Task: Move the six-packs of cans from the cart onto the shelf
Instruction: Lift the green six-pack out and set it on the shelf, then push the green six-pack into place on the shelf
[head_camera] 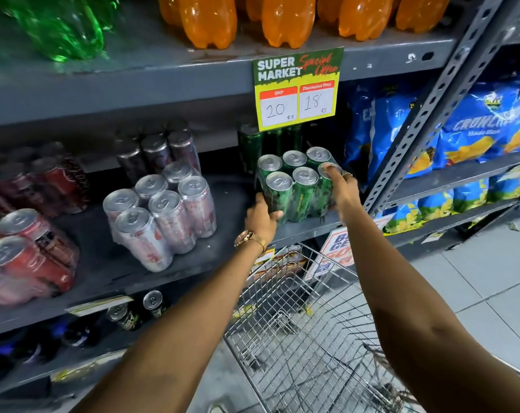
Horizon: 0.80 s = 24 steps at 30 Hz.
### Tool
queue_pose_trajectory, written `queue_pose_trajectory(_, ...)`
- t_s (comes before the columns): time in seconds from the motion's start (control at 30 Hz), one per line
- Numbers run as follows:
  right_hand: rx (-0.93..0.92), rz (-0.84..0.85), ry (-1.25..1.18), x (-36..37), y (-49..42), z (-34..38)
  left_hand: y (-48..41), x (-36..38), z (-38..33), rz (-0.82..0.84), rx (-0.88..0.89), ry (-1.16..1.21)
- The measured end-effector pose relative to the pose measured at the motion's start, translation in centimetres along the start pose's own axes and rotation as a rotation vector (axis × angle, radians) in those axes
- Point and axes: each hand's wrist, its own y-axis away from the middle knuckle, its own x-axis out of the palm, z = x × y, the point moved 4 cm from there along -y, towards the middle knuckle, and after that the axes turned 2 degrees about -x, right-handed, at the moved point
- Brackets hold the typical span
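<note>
A shrink-wrapped six-pack of green cans (297, 189) stands upright at the front right of the grey middle shelf (231, 201). My left hand (261, 219) grips its lower left corner, thumb on the front. My right hand (343, 190) holds its right side, fingers over the top of the rightmost can. A six-pack of silver cans (160, 216) stands to the left on the same shelf. Red six-packs (29, 251) lie at the far left. The wire cart (312, 329) sits below my arms, and I see no six-packs in it.
More green cans (270, 141) stand behind the held pack. A yellow price sign (297, 87) hangs from the shelf above, which carries orange (282, 19) and green bottles. A perforated steel upright (425, 108) stands right of the pack; blue snack bags (476, 126) lie beyond.
</note>
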Motion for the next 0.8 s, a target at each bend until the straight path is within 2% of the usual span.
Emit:
queue_pose_trajectory(0.2,0.004,0.03,-0.014,-0.7,-0.6,0.0,-0.1,1.1,-0.1,0.01,0.0,-0.034)
queue_pose_trajectory(0.37,0.011,0.074,-0.001,-0.9,-0.8,-0.3,-0.1,1.5,0.1,-0.044,-0.003,-0.036)
queue_pose_trajectory(0.47,-0.013,0.047,0.055,-1.0,-0.3,-0.1,0.0,1.5,0.2,-0.046,-0.002,0.003)
queue_pose_trajectory(0.63,-0.473,-0.141,0.291,0.5,5.3,1.8,3.1,-0.5,1.8,-0.098,0.072,0.028)
queue_pose_trajectory(0.8,-0.88,-0.134,0.318,6.0,13.7,1.5,9.8,-6.5,4.5,-0.354,0.346,-0.001)
